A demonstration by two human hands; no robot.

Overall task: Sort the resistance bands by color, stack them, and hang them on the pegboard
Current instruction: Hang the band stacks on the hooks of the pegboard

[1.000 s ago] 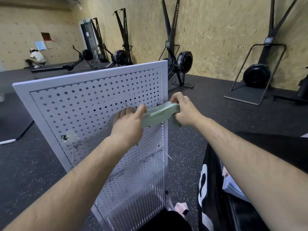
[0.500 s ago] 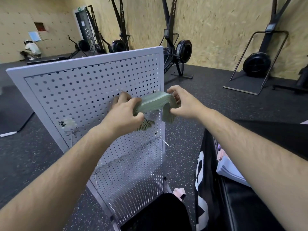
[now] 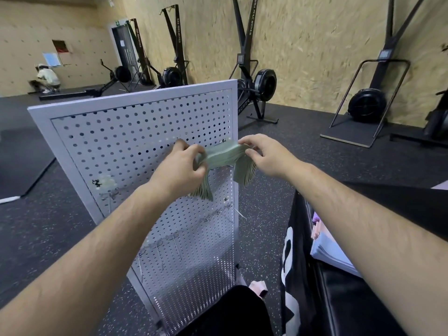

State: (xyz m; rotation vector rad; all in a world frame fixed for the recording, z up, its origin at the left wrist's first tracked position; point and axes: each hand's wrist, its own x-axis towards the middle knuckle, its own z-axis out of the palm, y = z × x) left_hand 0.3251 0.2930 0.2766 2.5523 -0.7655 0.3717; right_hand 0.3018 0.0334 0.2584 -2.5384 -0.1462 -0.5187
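A white pegboard (image 3: 126, 146) stands upright on the floor in front of me. A thick stack of pale green resistance bands (image 3: 224, 157) arches against its upper right part, both ends drooping down. My left hand (image 3: 180, 166) pinches the stack's left end and my right hand (image 3: 263, 154) grips its right end. Small metal hooks (image 3: 225, 140) stick out of the board just behind the bands; whether the bands rest on one is hidden. More bands, lilac and pink (image 3: 327, 248), lie stacked on a black bench at my right.
The black bench (image 3: 339, 299) with a white-printed cloth stands close on the right. Ski machines (image 3: 257, 86) line the chipboard wall behind. A person crouches far back left (image 3: 47, 77). Dark speckled rubber floor surrounds the board. Wire hooks (image 3: 232, 210) jut from the board's lower half.
The green stack has gone from stretched flat between my hands to arched over, its ends now hanging down. Both hands stayed at the board's upper right.
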